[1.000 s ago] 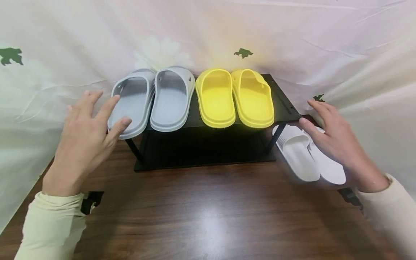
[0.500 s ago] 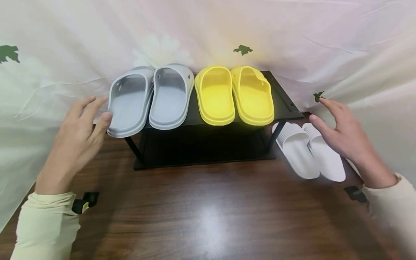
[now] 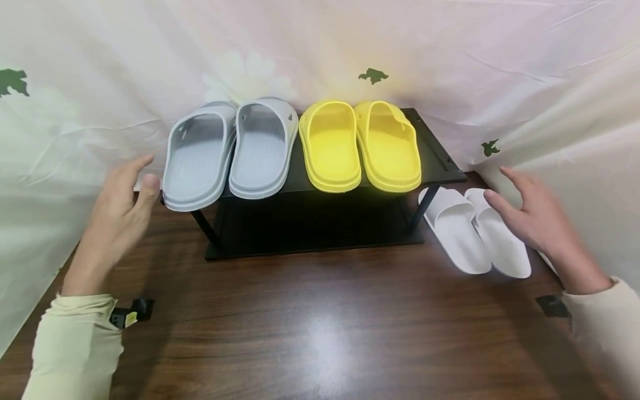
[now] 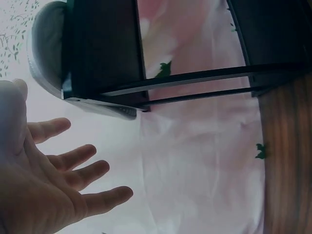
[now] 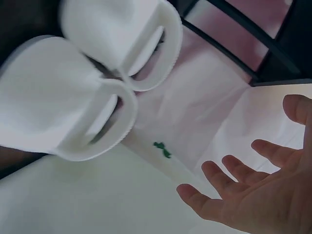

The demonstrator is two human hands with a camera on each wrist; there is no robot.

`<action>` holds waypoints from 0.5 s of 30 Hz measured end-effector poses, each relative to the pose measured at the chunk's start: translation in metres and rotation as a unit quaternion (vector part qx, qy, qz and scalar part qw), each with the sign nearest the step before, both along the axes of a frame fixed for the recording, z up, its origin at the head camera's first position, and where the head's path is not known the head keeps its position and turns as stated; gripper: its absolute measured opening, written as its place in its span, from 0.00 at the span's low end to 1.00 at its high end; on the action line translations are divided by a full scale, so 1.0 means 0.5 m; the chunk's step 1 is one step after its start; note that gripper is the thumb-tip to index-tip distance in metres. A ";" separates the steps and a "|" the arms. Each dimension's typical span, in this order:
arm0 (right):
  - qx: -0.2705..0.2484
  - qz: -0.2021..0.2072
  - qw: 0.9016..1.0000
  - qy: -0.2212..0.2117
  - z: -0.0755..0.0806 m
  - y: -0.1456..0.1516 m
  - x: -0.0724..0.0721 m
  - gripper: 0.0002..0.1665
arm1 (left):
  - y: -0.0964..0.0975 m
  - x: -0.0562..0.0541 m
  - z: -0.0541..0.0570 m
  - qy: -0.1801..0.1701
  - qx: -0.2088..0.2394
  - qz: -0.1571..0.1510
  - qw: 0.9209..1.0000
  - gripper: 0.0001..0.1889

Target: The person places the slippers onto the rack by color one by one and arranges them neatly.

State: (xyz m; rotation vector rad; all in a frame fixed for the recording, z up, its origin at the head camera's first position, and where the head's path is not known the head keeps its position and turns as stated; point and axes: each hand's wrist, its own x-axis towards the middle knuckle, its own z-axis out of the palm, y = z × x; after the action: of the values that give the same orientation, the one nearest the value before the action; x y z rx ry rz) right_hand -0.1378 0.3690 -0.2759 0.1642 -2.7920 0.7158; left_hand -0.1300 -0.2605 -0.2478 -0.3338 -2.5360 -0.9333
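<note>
Side by side on the top shelf of a black shoe rack (image 3: 434, 145) stand a pair of grey clogs (image 3: 257, 180) and a pair of yellow clogs (image 3: 334, 161). My left hand (image 3: 117, 214) hovers just left of the nearer grey clog, apart from it, holding nothing. In the left wrist view its fingers (image 4: 80, 158) are spread and relaxed. To the right of the rack lies a pair of white slides (image 3: 460, 236) on the wooden surface. My right hand (image 3: 542, 222) hangs above and to the right of these slides, its fingers (image 5: 217, 178) loosely extended and touching nothing.
The rack's lower shelf (image 3: 310, 225) sits close to the brown wooden surface (image 3: 320, 322). A pale cloth with flower and leaf prints (image 3: 310, 50) hangs behind and along both sides. A small black device (image 3: 142, 308) sits at the left wrist, another (image 3: 552, 305) at the right.
My left hand has moved leftward, away from the grey clog. My right hand has drifted right, away from the rack's corner, uncovering more of the white slides. The footwear stays in place.
</note>
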 end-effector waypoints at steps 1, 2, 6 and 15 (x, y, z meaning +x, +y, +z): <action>-0.001 -0.001 1.000 -0.006 -0.005 0.004 0.001 0.39 | -0.002 0.000 -0.003 -0.004 0.002 -0.001 1.000 0.31; -0.002 -0.003 1.000 -0.009 -0.008 0.008 0.003 0.40 | -0.004 0.000 -0.006 -0.011 0.003 -0.001 1.000 0.31; 0.000 -0.007 1.000 -0.022 -0.022 0.026 0.007 0.41 | -0.010 0.002 -0.013 -0.029 0.008 -0.001 1.000 0.31; 0.030 -0.001 0.997 -0.078 -0.058 0.073 0.017 0.45 | -0.013 -0.005 -0.028 -0.046 0.052 -0.010 0.998 0.29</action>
State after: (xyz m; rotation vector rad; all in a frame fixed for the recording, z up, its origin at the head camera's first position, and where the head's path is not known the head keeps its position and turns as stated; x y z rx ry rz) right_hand -0.1295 0.4053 -0.3050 0.1208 -2.9627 0.6725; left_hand -0.1325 -0.2672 -0.2619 -0.2902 -2.5588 -1.1072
